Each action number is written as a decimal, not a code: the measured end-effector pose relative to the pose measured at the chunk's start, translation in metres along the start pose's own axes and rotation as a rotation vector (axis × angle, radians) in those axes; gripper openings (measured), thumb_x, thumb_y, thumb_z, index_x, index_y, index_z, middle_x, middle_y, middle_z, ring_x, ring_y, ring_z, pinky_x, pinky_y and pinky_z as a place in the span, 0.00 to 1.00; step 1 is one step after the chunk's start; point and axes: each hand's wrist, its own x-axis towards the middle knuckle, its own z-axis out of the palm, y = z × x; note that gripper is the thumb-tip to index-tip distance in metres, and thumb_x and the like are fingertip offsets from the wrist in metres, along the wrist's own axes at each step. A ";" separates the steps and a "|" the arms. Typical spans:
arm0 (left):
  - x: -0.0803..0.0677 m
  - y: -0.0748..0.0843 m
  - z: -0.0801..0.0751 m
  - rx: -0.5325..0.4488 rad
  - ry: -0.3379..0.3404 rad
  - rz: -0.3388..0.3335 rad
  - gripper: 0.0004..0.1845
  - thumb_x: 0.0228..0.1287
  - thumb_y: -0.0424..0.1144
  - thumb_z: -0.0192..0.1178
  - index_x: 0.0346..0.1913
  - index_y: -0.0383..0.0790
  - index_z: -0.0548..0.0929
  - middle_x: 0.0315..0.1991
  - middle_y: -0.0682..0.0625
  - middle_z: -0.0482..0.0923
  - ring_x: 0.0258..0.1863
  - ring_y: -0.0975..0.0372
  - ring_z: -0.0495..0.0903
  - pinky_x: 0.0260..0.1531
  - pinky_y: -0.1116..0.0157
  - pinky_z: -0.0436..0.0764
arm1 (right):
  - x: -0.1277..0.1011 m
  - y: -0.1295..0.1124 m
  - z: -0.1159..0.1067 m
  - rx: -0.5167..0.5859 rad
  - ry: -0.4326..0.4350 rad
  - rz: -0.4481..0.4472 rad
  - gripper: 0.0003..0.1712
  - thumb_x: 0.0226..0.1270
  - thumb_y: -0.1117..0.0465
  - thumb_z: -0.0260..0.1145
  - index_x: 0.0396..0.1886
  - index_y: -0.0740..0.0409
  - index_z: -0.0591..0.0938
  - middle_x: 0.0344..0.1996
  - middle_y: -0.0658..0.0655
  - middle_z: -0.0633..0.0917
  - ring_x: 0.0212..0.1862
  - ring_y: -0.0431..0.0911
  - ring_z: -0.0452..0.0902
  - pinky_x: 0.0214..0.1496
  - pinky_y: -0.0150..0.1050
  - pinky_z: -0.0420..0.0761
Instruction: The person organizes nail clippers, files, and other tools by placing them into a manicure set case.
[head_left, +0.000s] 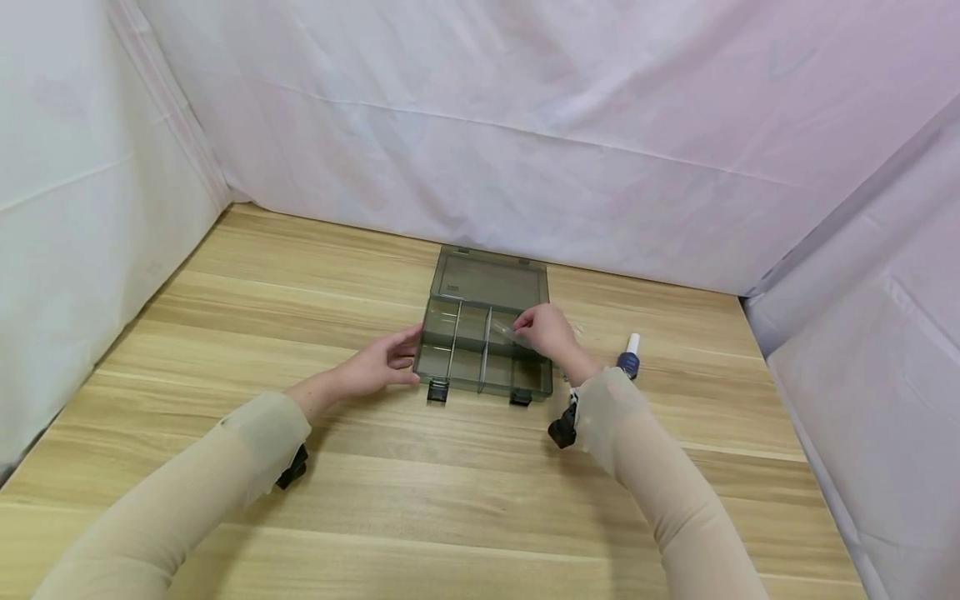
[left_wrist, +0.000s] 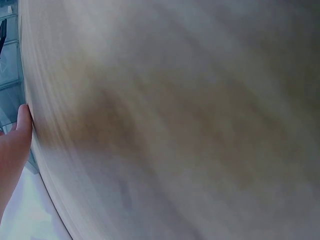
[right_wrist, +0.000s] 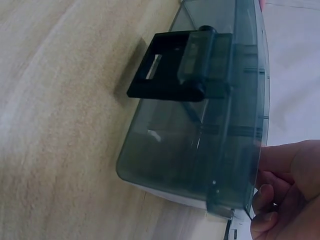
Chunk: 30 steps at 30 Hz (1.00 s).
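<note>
A smoky see-through compartment box point(head_left: 459, 381) lies open on the wooden table, its lid point(head_left: 489, 282) folded flat behind it. My left hand point(head_left: 386, 364) rests against the box's left side with fairly straight fingers; in the left wrist view one fingertip point(left_wrist: 22, 122) touches the box's edge point(left_wrist: 10, 65). My right hand point(head_left: 545, 329) hovers over the right-hand compartment, fingers curled, pinching a thin clear piece point(head_left: 516, 337) that I cannot identify. The right wrist view shows the box wall point(right_wrist: 190, 150), a black latch point(right_wrist: 175, 70) and my curled right fingers point(right_wrist: 280, 190) at the rim.
A blue nail polish bottle point(head_left: 630, 360) with a white cap stands right of the box, behind my right wrist. Two black latches point(head_left: 437, 390) hang off the box's front. White cloth walls point(head_left: 525, 125) enclose the table on three sides.
</note>
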 end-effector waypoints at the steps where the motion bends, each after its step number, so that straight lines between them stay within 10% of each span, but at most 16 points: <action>1: 0.000 0.000 0.000 0.000 0.000 -0.002 0.49 0.56 0.28 0.63 0.74 0.37 0.43 0.72 0.34 0.48 0.68 0.43 0.59 0.68 0.54 0.65 | 0.000 0.000 0.000 -0.011 -0.002 0.002 0.09 0.65 0.65 0.60 0.39 0.62 0.86 0.41 0.60 0.87 0.43 0.51 0.81 0.41 0.40 0.83; 19: -0.002 0.002 -0.001 0.001 -0.002 -0.007 0.49 0.56 0.29 0.63 0.74 0.37 0.42 0.73 0.35 0.46 0.68 0.42 0.58 0.68 0.54 0.65 | 0.003 -0.007 0.009 -0.250 -0.004 0.033 0.10 0.66 0.62 0.60 0.40 0.53 0.87 0.43 0.54 0.87 0.43 0.49 0.82 0.43 0.43 0.85; 30: -0.002 0.001 -0.001 -0.010 -0.008 -0.002 0.49 0.56 0.28 0.63 0.74 0.36 0.42 0.74 0.36 0.44 0.69 0.43 0.57 0.68 0.54 0.64 | 0.004 -0.001 0.007 -0.137 0.073 -0.017 0.11 0.67 0.63 0.57 0.39 0.60 0.86 0.38 0.59 0.87 0.36 0.50 0.81 0.41 0.44 0.84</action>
